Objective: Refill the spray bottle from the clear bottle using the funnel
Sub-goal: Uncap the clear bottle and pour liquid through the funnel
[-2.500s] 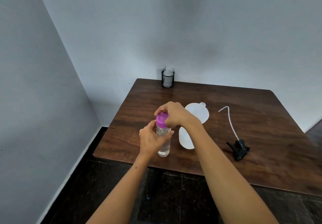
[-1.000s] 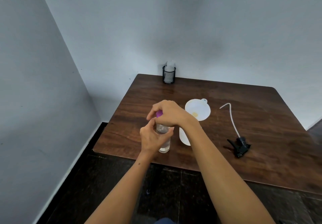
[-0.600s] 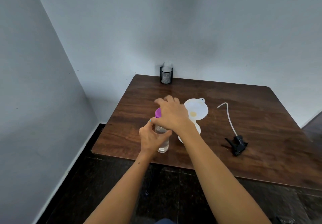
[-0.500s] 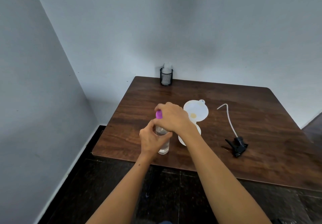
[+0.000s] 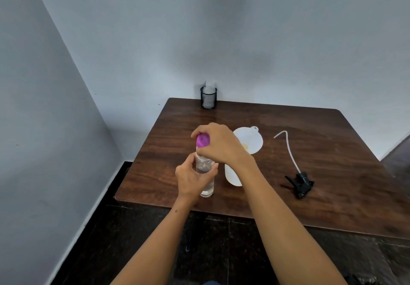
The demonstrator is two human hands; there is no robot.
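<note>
Gripping the clear bottle upright, the left hand steadies it; right hand clutches its purple cap.

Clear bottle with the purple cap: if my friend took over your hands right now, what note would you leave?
Left hand grips the clear bottle, upright near the table's front edge.
Right hand grips its purple cap, which sits on the neck; whether it is loose cannot be told.
The funnel sits in the white spray bottle, just right of the clear bottle.
The spray head with its tube lies farther right on the table.
Done: spray head off, funnel in place.
Left: take the cap off, pour through the funnel, remove the funnel, refit the spray head.
</note>
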